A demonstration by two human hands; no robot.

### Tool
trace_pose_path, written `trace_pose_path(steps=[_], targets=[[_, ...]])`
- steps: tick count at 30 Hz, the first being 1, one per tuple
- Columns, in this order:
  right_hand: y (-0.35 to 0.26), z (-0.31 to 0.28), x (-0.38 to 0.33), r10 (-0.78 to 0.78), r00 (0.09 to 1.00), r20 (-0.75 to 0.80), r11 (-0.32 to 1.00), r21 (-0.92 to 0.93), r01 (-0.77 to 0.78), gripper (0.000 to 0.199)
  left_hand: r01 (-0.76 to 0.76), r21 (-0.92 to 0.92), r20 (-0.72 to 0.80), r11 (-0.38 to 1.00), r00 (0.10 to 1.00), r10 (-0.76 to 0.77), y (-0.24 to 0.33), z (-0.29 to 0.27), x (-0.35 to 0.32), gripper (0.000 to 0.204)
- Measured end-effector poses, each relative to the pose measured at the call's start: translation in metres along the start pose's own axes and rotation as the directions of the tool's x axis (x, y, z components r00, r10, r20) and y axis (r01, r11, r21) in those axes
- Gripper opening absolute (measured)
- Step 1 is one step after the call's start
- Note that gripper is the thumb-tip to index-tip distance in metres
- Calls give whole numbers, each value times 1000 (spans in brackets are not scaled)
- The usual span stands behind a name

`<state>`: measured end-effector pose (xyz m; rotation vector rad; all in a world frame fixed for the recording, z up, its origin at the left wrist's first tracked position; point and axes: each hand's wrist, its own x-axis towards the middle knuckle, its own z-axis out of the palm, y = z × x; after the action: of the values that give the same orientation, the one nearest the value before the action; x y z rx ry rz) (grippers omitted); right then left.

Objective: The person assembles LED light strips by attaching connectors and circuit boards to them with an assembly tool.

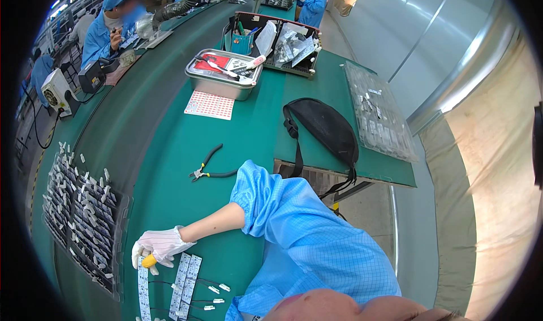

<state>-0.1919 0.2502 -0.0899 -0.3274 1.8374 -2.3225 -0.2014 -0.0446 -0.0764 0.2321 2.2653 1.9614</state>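
Observation:
My right hand (155, 250), in a white striped glove with a yellow cover on one finger, reaches to the left side of the green bench. Its fingers close on the upper end of a narrow white circuit board strip (144, 292). Beside it lie two more circuit board strips (185, 278), side by side, with thin dark wires ending in small white connectors (214, 290). Part of the strips runs past the lower edge of the picture. Farther up the bench, side cutters (210, 158) lie with their handles spread. My left hand is out of view.
A clear tray (121, 253) packed with wired strips stands at left. Beyond are a printed sheet (209, 105), a metal box (223, 86), a dark crate (291, 67), a black waist bag (325, 128) and a plastic tray (384, 120). A co-worker (110, 29) sits far left.

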Motion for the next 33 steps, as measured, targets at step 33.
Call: trace_pose_path(steps=[33], targets=[[-8, -4, -1, 10, 1000, -14, 998, -54, -11, 30, -46, 136, 160, 990, 987, 24, -26, -20, 12, 46]])
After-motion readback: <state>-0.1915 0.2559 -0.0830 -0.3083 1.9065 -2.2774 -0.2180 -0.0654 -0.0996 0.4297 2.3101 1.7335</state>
